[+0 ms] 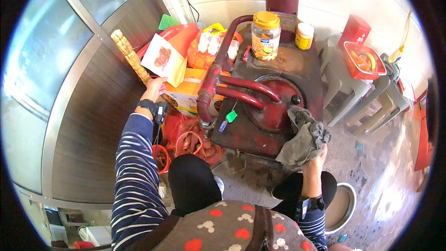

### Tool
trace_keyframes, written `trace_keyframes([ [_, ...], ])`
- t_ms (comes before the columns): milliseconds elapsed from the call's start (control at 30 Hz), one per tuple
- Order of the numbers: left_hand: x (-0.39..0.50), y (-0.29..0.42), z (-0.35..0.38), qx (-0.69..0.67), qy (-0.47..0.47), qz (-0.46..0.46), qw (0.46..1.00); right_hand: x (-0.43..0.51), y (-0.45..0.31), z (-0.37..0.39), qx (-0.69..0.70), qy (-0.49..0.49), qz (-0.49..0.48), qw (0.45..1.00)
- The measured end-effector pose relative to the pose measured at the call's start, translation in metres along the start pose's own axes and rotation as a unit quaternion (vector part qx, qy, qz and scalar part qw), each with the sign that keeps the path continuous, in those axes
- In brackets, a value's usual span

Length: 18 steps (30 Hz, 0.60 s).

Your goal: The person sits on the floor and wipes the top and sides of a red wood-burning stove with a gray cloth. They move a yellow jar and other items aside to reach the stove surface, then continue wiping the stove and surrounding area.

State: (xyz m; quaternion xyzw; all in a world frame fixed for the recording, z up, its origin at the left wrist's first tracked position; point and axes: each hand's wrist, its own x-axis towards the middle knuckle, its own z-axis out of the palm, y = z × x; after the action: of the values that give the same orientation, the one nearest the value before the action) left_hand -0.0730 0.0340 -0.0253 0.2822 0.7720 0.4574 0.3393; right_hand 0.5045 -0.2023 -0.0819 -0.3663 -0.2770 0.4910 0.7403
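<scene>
In the head view my right hand (pixel 316 162) grips a grey cloth (pixel 302 146), which drapes over the front right corner of the dark red metal stove (pixel 244 141). The cloth's upper end reaches the stove's round red lid (pixel 275 115), beside its black knob. My left hand (pixel 155 89) is at the left, by the lower corner of a paper pouch (pixel 165 61) and the lower end of a bound straw handle (pixel 129 54). Whether its fingers grip either one is unclear. Under the pouch is an orange and white cardboard box (pixel 186 94).
Thick red pipes (pixel 212 76) rise from the lid. A yellow-capped plastic jar (pixel 266 36), a smaller jar (pixel 304 36) and a green brush (pixel 230 116) are on the stove. Grey stools (pixel 336 73) hold a red basket (pixel 364 61). A net sack (pixel 195 143) lies low at left.
</scene>
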Motion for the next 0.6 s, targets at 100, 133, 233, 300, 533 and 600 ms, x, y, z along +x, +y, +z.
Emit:
trace_keyframes([
  [100, -0.028, 0.018, 0.003, 0.123, -0.075, 0.067, 0.987, 0.0, 0.002, 0.001, 0.027, 0.022, 0.027, 0.999],
  [133, -0.038, 0.03, 0.009, 0.145, -0.099, 0.172, 0.969, -0.001, 0.001, 0.001, 0.032, -0.011, 0.01, 0.999],
  [233, -0.064, 0.092, 0.029, 0.193, -0.185, 0.312, 0.912, -0.002, 0.001, 0.003, 0.019, 0.026, 0.027, 0.999],
  [300, -0.079, 0.137, 0.055, 0.168, -0.259, 0.36, 0.881, -0.004, 0.001, 0.005, 0.023, 0.034, 0.031, 0.999],
  [533, -0.117, 0.191, 0.205, 0.329, -0.398, 0.483, 0.707, -0.001, -0.005, 0.006, 0.098, 0.09, 0.084, 0.988],
  [600, -0.123, 0.183, 0.246, 0.474, -0.289, 0.556, 0.618, -0.004, -0.006, 0.006, 0.039, 0.054, 0.044, 0.997],
])
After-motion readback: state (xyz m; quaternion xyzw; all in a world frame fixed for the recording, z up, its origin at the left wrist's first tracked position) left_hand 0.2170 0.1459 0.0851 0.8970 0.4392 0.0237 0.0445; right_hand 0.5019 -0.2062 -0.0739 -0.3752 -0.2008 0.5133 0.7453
